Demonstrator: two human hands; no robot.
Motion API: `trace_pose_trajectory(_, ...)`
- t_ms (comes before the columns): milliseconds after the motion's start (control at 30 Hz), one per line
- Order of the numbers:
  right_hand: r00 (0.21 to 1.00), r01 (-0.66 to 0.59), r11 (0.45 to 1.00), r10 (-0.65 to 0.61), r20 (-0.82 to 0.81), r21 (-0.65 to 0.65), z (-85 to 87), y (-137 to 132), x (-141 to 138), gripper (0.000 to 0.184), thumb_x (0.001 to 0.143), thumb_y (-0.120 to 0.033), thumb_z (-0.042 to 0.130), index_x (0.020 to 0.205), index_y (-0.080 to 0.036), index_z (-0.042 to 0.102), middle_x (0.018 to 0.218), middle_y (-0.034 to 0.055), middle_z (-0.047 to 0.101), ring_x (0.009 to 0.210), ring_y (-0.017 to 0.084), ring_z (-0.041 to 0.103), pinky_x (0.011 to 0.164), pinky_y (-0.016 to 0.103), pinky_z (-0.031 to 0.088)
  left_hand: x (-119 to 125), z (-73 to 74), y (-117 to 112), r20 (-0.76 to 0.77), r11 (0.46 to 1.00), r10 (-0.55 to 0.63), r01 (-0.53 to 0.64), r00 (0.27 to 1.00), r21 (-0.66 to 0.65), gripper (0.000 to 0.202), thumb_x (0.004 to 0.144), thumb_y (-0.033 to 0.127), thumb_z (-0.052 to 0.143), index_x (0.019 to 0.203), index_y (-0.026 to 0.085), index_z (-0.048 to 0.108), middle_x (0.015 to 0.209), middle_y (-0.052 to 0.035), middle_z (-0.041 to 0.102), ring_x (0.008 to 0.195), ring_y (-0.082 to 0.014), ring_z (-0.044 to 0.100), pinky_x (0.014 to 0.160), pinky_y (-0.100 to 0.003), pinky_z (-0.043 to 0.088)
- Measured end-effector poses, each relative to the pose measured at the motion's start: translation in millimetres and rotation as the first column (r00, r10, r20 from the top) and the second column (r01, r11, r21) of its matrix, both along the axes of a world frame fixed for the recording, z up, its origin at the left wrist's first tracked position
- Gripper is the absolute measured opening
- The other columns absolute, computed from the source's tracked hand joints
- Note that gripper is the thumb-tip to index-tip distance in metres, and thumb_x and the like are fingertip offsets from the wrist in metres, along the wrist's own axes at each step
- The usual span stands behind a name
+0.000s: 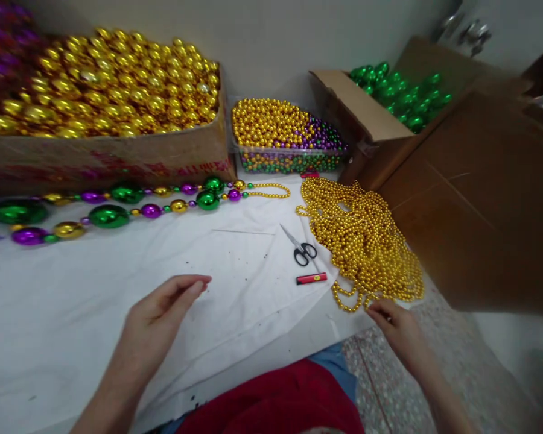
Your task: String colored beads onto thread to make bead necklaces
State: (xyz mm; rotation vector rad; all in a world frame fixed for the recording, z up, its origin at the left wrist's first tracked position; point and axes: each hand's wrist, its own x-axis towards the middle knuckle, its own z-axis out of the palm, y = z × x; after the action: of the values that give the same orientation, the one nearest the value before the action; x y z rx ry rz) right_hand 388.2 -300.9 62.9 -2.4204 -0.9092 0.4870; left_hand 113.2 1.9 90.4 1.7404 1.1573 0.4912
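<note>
The right hand [402, 330] pinches, fingertips together, the near edge of the heaped strands of shiny round gold beads [362, 241], apparently placed alongside for easy reach; the left hand [159, 312], thumb and forefinger meeting, hovers over white cloth [117, 265], any contents indiscernible.

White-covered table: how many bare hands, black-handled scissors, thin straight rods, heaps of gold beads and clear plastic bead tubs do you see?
Bare hands (left hand, right hand): 2
Black-handled scissors: 1
Thin straight rod: 1
Heap of gold bead strands: 1
Clear plastic tub of small beads: 1
Total: 6
</note>
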Motion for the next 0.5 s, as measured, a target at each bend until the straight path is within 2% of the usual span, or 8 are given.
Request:
trace_pose_trajectory(100,0.996,0.039,0.999,-0.04,0.078,0.014,-11.5,7.1,-9.6,0.022,0.085,-0.033,0.048,0.078,-0.019,0.064,0.079,0.0055,0.066,0.075,0.022,0.061,0.069,0.03,0.042,36.4,-9.6,-31.9,-0.001,0.961,-0.272,0.272,0.962,-0.047,0.026,0.083,0.04,0.05,0.086,0.019,0.065,0.091,-0.0023,0.068,0.089,-0.0192,0.06,0.084,-0.029,0.044)
trace_pose_trajectory(167,0.99,0.078,0.997,-0.08,0.119,0.02,-16.3,13.7,-10.5,0.023,0.085,-0.032,0.047,0.079,-0.018,0.064,0.081,0.0069,0.066,0.076,0.022,0.06,0.069,0.031,0.041,58.6,-17.0,-53.9,0.024,0.876,-0.475,0.476,0.879,-0.077,0.025,0.085,0.036,0.046,0.082,0.018,0.064,0.085,-0.0024,0.068,0.083,-0.0177,0.06,0.077,-0.027,0.044)
trace_pose_trajectory(233,0.982,0.116,0.993,-0.119,0.145,0.026,-19.3,19.8,-8.0,0.024,0.085,-0.032,0.046,0.082,-0.017,0.065,0.083,0.0083,0.066,0.076,0.023,0.06,0.069,0.031,0.04,74.7,-24.7,-71.7,0.014,0.802,-0.594,0.593,0.804,-0.073,0.023,0.085,0.031,0.046,0.079,0.018,0.064,0.082,-0.0025,0.067,0.079,-0.0167,0.06,0.073,-0.026,0.044)
trace_pose_trajectory(400,0.982,0.134,0.991,-0.135,0.131,0.015,-22.9,26.1,-0.3,0.025,0.084,-0.032,0.047,0.082,-0.017,0.067,0.082,0.008,0.067,0.076,0.022,0.06,0.068,0.029,0.039,93.4,-44.0,-100.4,-0.115,0.69,-0.72,0.724,0.684,-0.009,0.02,0.085,0.023,0.045,0.076,0.018,0.062,0.082,-0.0034,0.064,0.081,-0.0172,0.059,0.073,-0.026,0.042)
trace_pose_trajectory(500,0.985,0.139,0.99,-0.141,0.104,0.02,-24.5,21.8,-0.6,0.026,0.086,-0.033,0.046,0.084,-0.017,0.067,0.083,0.0081,0.067,0.076,0.021,0.06,0.068,0.029,0.04,104.5,-55.5,-118.7,-0.229,0.636,-0.736,0.767,0.637,0.09,0.018,0.088,0.022,0.044,0.084,0.018,0.062,0.088,-0.0051,0.062,0.088,-0.0192,0.056,0.077,-0.029,0.042)
